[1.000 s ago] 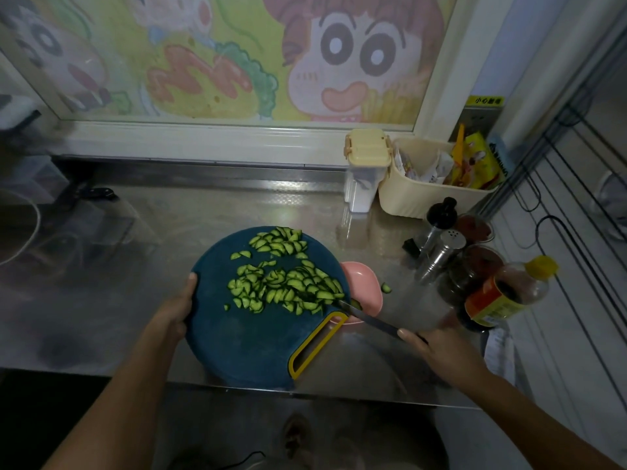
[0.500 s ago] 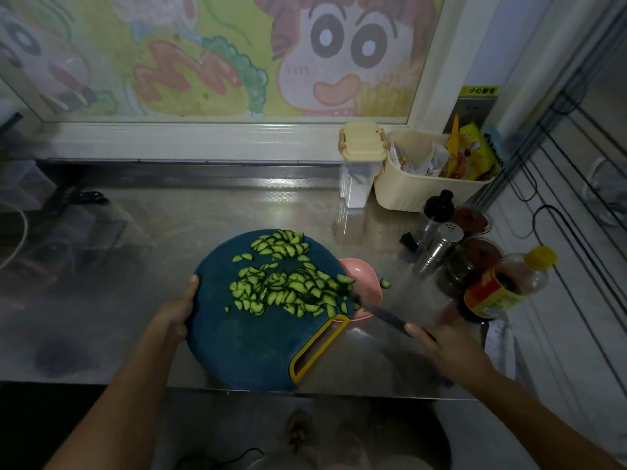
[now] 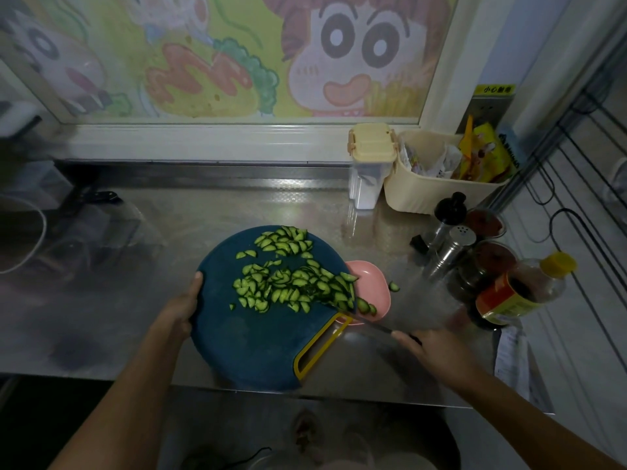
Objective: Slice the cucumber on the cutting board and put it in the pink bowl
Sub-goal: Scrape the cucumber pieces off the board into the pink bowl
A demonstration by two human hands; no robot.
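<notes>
The cucumber slices point(image 3: 288, 283) are lying in a loose green heap across the far right part of the round dark cutting board point(image 3: 237, 344), and the heap is crowding right up to the board's right edge. A few pieces point(image 3: 366, 306) are already sitting in the pink bowl point(image 3: 369, 278), which is tucked just beside that edge with the board overlapping its left side.

Your left hand point(image 3: 179, 308) is gripping the board's left rim, thumb curled over the top. Your right hand point(image 3: 437, 347) is wrapped round the handle of the knife point(image 3: 369, 325), and the blade is reaching in to the slices at the board's edge, above the yellow handle slot point(image 3: 322, 347).

One stray slice point(image 3: 393, 285) is lying on the steel counter point(image 3: 118, 300) just right of the bowl. Further right, a metal shaker point(image 3: 451, 247), dark jars point(image 3: 488, 262) and a yellow-capped bottle point(image 3: 519, 293) are crowding in near your knife hand. A cream basket point(image 3: 427, 191) is standing at the back wall. The board's near edge is reaching the counter's front edge; the open room is lying to your left.
</notes>
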